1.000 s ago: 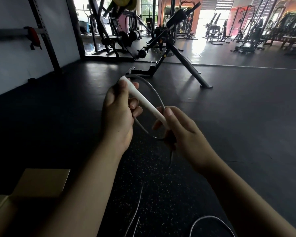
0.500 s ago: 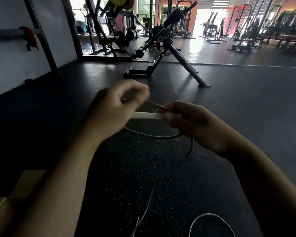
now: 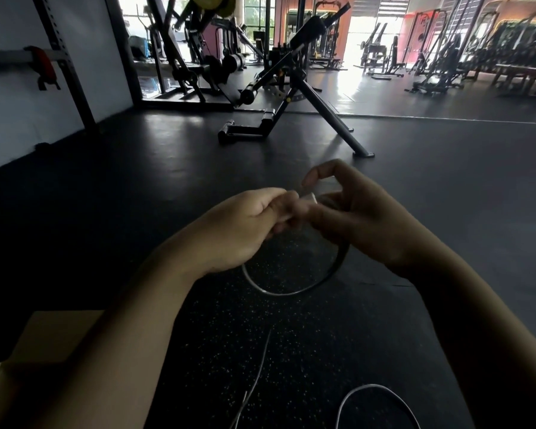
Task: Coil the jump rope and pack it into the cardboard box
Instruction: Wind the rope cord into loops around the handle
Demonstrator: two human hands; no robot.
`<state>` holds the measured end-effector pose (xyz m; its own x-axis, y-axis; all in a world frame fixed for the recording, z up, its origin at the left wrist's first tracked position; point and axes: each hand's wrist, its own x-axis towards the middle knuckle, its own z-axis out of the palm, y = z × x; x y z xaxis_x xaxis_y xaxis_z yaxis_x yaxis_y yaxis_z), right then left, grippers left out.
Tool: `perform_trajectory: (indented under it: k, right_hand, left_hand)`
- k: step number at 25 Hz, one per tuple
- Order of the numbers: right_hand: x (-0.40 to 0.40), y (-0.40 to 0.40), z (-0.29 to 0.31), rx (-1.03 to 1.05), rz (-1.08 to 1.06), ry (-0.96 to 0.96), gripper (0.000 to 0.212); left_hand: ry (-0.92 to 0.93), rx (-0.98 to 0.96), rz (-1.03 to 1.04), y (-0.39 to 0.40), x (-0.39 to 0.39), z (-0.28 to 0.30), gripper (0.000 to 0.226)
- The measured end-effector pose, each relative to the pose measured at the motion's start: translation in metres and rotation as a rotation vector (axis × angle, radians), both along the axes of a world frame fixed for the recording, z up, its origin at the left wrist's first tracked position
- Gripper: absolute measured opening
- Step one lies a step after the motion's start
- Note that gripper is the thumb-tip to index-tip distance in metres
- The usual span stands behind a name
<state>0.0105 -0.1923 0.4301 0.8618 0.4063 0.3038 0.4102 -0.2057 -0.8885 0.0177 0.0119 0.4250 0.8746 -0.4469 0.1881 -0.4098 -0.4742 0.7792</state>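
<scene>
My left hand (image 3: 245, 224) is closed around the white jump-rope handle, of which only the tip (image 3: 312, 198) shows between my two hands. My right hand (image 3: 362, 212) touches that tip with its lower fingers; its thumb and forefinger are raised and apart. A loop of the thin grey jump rope (image 3: 291, 292) hangs below both hands. More rope lies on the floor: a straight run (image 3: 257, 376) and a curved loop (image 3: 375, 391) near the bottom edge. The cardboard box (image 3: 44, 332) sits at the lower left, partly behind my left forearm, one flap showing.
Dark speckled rubber floor (image 3: 291, 335) spreads all around. A black adjustable bench frame (image 3: 291, 97) stands ahead. A white wall with a rack upright (image 3: 65, 63) is at the left. Gym machines (image 3: 446, 66) fill the far background.
The white handle went from tilted up and plainly visible to nearly hidden in my left fist. Both hands came together, and the rope loop now hangs lower and wider.
</scene>
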Motion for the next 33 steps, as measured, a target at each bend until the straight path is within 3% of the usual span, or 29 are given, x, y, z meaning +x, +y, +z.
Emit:
perform_trajectory:
  k: [4,7,9,12,19,24,26,28,30,33]
  right_hand:
    - [0.002,-0.009,0.001,0.180,-0.152,0.007,0.048]
    - [-0.001,0.004,-0.008,0.203,-0.108,0.060,0.053]
    - [-0.007,0.020,-0.017,0.219,-0.065,0.087,0.053]
    - [-0.016,0.044,-0.026,0.182,-0.062,0.026,0.049]
    - [-0.017,0.059,-0.030,0.364,-0.199,-0.027,0.027]
    - [-0.007,0.040,-0.018,0.343,-0.299,0.048,0.032]
    - [-0.003,0.028,-0.009,0.240,-0.339,0.033,0.031]
    - [-0.003,0.016,0.001,0.088,-0.320,0.023,0.032]
    - [-0.004,0.007,0.007,-0.106,-0.284,0.000,0.032]
    - [-0.009,0.006,0.015,-0.401,-0.257,-0.108,0.024]
  left_hand:
    - [0.121,-0.583,0.057,0.006,0.005,0.007,0.045]
    - [0.204,-1.117,0.006,0.008,0.009,0.016,0.032]
    - [0.187,-1.358,0.007,0.006,0.010,0.018,0.030]
    - [0.181,-1.516,0.106,-0.006,0.005,0.016,0.031]
    - [0.294,-1.565,0.318,-0.032,-0.008,0.005,0.023]
    - [0.306,-1.376,0.388,-0.027,-0.006,-0.003,0.014]
    - [0.200,-1.221,0.437,-0.011,0.000,-0.004,0.029]
    - [-0.088,-0.855,0.442,0.011,0.002,-0.001,0.055]
    - [-0.329,-0.372,0.290,0.020,-0.006,0.014,0.067]
    - [-0.461,0.268,0.188,0.004,-0.028,0.034,0.076]
